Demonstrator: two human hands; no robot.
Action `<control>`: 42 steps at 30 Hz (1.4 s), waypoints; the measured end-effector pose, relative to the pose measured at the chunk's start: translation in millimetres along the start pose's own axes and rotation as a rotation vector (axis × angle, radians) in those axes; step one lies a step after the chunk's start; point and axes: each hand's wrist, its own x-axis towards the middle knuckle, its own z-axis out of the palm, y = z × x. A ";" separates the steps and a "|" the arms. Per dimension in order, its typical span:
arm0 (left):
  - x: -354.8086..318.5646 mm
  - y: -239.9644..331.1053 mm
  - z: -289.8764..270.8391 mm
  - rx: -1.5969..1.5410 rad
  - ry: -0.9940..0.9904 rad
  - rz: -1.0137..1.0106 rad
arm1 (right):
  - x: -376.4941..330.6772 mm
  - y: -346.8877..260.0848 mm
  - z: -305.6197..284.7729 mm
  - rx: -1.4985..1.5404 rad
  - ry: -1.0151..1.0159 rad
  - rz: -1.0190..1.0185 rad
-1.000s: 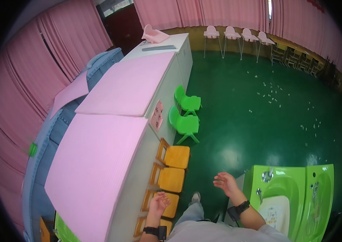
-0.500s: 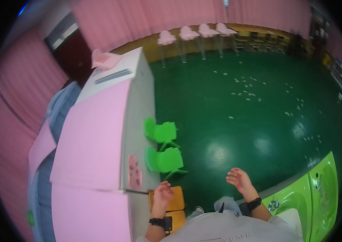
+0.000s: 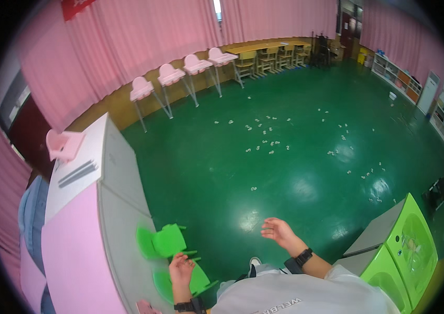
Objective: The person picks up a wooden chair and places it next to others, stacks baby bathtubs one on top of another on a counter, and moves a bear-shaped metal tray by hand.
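Note:
My left hand [image 3: 181, 269] hangs in front of my body with its fingers loosely bent, holding nothing. In the picture it overlaps the nearer green child's chair [image 3: 199, 280]; I cannot tell that it touches it. A second green chair [image 3: 169, 240] stands just beyond. My right hand [image 3: 278, 232] is raised over the green floor, palm turned inward, fingers apart and empty. A dark band [image 3: 302, 257] circles the right wrist, and another dark band [image 3: 190, 305] the left.
A long cabinet topped with pink sheets [image 3: 73, 235] runs along the left. At right stands a green sink unit [image 3: 413, 246]. Several small white pieces [image 3: 264, 141] are scattered over the floor [image 3: 206, 172]. Pink high chairs [image 3: 171, 76] and a wooden table [image 3: 269, 47] line the far wall.
I have moved forward and my view has turned right: the cabinet and chairs shifted left and down, and shelves appeared at the far right. Both hands stay raised and empty.

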 end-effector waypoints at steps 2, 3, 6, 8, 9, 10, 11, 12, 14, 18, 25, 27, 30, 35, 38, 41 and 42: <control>36.2 7.0 20.7 0.035 0.036 0.042 | 37.5 -36.0 25.6 -0.058 0.007 0.001; 52.9 9.9 22.0 0.047 0.024 0.023 | 54.8 -48.5 40.9 -0.096 -0.028 -0.008; 117.7 17.5 30.5 -0.024 -0.021 -0.020 | 103.5 -75.4 65.7 -0.136 -0.072 -0.057; 161.1 16.8 46.2 -0.023 0.041 -0.066 | 134.9 -89.4 74.6 -0.145 -0.084 -0.076; 184.1 20.9 56.0 -0.017 0.031 -0.072 | 151.6 -93.0 77.6 -0.140 -0.078 -0.087; 209.0 24.6 67.0 -0.016 -0.001 -0.099 | 166.7 -97.4 77.7 -0.124 -0.049 -0.103; 234.1 28.7 77.9 -0.015 -0.032 -0.127 | 181.3 -101.2 76.9 -0.108 -0.019 -0.118; 263.1 34.3 91.7 0.015 -0.026 -0.163 | 201.7 -107.1 72.6 -0.102 -0.009 -0.129; 312.2 50.4 119.3 0.016 -0.070 -0.190 | 228.4 -110.4 62.3 0.066 0.120 -0.149; 384.4 78.3 182.7 0.121 -0.169 -0.243 | 259.2 -138.1 70.6 0.076 0.184 -0.205; 489.7 43.4 260.2 0.235 -0.282 -0.450 | 280.6 -181.9 47.2 0.230 0.319 -0.389; 508.4 15.6 290.1 0.267 -0.334 -0.508 | 278.7 -194.6 27.7 0.274 0.415 -0.419; 527.9 -25.2 327.1 0.284 -0.328 -0.610 | 279.1 -215.7 -1.3 0.340 0.459 -0.469; 579.5 -107.6 383.4 0.360 -0.365 -0.715 | 284.5 -271.6 -70.9 0.424 0.527 -0.568; 608.9 -163.7 441.2 0.379 -0.366 -0.746 | 286.0 -314.9 -118.0 0.496 0.554 -0.604; 625.5 -218.7 517.1 0.402 -0.359 -0.761 | 289.6 -364.2 -171.8 0.580 0.538 -0.606; 631.7 -233.2 541.3 0.426 -0.314 -0.767 | 290.5 -382.4 -182.5 0.602 0.550 -0.628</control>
